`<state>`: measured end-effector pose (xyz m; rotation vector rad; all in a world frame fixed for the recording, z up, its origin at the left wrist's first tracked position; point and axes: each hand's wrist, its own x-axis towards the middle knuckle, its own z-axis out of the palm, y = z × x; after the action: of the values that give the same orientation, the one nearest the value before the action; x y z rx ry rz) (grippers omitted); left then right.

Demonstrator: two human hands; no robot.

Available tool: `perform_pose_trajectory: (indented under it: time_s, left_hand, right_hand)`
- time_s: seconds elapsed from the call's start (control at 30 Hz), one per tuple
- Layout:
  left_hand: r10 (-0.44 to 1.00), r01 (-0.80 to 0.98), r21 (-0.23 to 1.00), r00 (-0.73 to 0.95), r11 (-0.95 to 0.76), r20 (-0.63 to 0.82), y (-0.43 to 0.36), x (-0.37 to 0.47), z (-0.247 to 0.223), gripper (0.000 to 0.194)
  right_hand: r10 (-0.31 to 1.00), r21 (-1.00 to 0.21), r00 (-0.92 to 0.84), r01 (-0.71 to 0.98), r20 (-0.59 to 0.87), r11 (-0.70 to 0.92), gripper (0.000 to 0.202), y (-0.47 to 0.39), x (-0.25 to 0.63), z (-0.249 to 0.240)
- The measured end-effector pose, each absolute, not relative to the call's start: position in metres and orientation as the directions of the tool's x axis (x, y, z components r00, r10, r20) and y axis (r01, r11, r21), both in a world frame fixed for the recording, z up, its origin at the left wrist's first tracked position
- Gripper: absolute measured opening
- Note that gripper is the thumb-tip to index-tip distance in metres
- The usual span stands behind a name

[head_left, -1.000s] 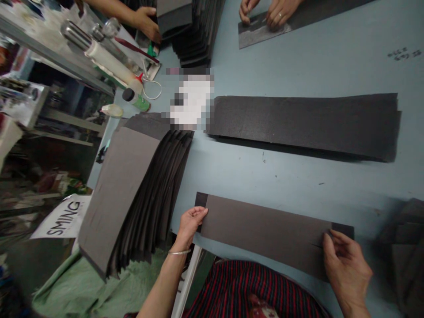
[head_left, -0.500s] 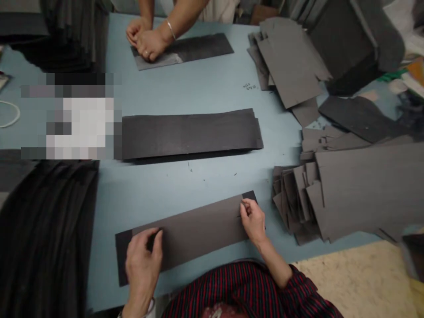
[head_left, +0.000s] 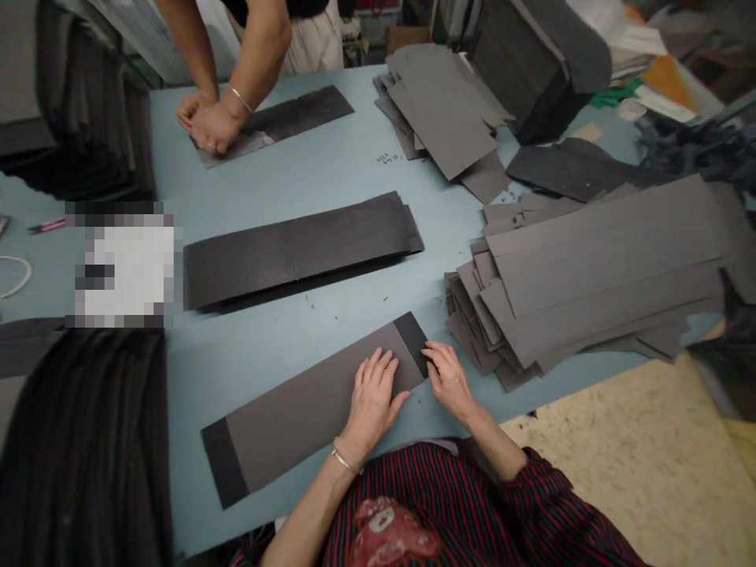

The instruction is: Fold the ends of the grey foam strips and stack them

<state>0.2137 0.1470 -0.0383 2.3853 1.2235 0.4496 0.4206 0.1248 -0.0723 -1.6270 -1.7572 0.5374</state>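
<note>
A long grey panel (head_left: 295,417) with black end strips lies at a slant on the table in front of me. My left hand (head_left: 375,394) rests flat on its right part, fingers stretched out and thumb apart. At the panel's right edge, my right hand (head_left: 450,379) has its bent fingers closed at the black end strip (head_left: 412,339). Beyond the panel lies a stack of long dark pieces (head_left: 301,248).
Grey sheets are piled loosely at the right (head_left: 602,268), with another pile (head_left: 442,102) farther back. Thick dark stacks stand at the left (head_left: 100,449) and back left (head_left: 94,102). Across the blue table (head_left: 277,339), another person's hands (head_left: 209,124) press on a dark strip (head_left: 301,114).
My left hand has moved from the panel's left end to its right part and flattened. My right hand has shifted to the right edge. The view has turned and shifted.
</note>
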Motion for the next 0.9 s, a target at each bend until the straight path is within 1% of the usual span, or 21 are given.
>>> perform_pose_trajectory:
  time_s: [0.1,0.17,0.3,0.43,0.73,0.83,0.9]
  left_hand:
    - [0.796,0.687,0.461,0.601,-0.561,0.073,0.142,0.225,-0.046,0.071]
    - [0.796,0.697,0.443,0.601,-0.564,0.070,0.139,0.230,-0.051,0.072]
    - [0.787,0.698,0.409,0.610,-0.588,0.091,0.135,0.233,-0.057,0.059]
    - [0.750,0.664,0.383,0.648,-0.641,0.132,0.135,0.234,-0.061,0.048]
    - [0.771,0.688,0.365,0.614,-0.628,0.169,0.131,0.238,-0.062,0.030]
    - [0.788,0.707,0.352,0.579,-0.613,0.210,0.128,0.240,-0.059,0.027]
    - [0.803,0.727,0.341,0.546,-0.596,0.239,0.125,0.240,-0.060,0.028]
  right_hand:
    - [0.979,-0.698,-0.035,0.696,0.202,0.169,0.038,0.119,0.423,-0.075]
    - [0.978,-0.697,-0.084,0.690,0.191,0.195,0.041,0.118,0.428,-0.074]
    - [0.966,-0.694,-0.202,0.672,0.162,0.257,0.051,0.116,0.441,-0.072]
    - [0.952,-0.677,-0.248,0.671,0.179,0.302,0.056,0.114,0.448,-0.076]
    - [0.938,-0.633,-0.259,0.693,0.229,0.346,0.054,0.113,0.446,-0.081]
    - [0.932,-0.581,-0.260,0.730,0.252,0.361,0.049,0.113,0.446,-0.086]
    - [0.921,-0.534,-0.255,0.756,0.294,0.379,0.044,0.113,0.447,-0.097]
